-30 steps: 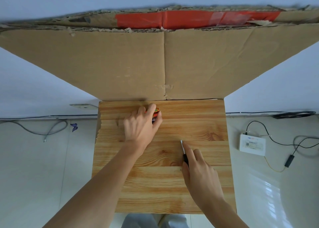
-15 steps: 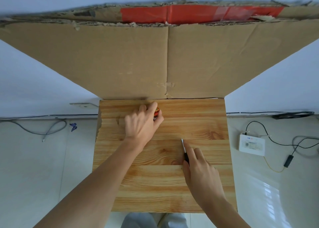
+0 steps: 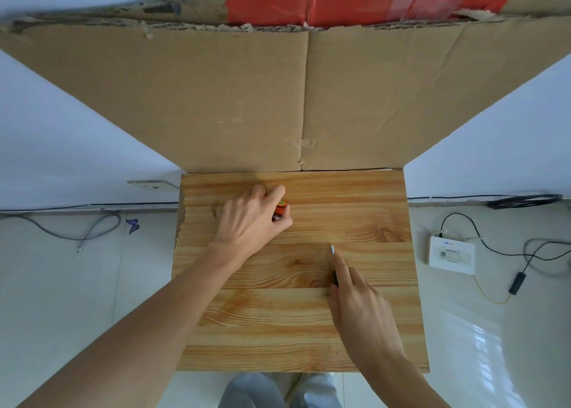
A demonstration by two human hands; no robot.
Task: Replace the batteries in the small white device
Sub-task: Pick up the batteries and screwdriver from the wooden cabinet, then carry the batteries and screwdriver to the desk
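Head: screwdriver (image 3: 335,277) tip points away (slightly left).

Left hand (image 3: 250,222) covers most of an orange-wrapped object (image 3: 280,210): one end shows between forefinger and thumb, the rest lies under the fingers, kind unclear. Right hand (image 3: 361,312) hides the screwdriver (image 3: 333,250) handle; only the metal tip and a strip of dark shaft show past the forefinger. Well right of those fingers, white box (image 3: 451,254): label too small to read. Both forearms cut off by the bottom edge.
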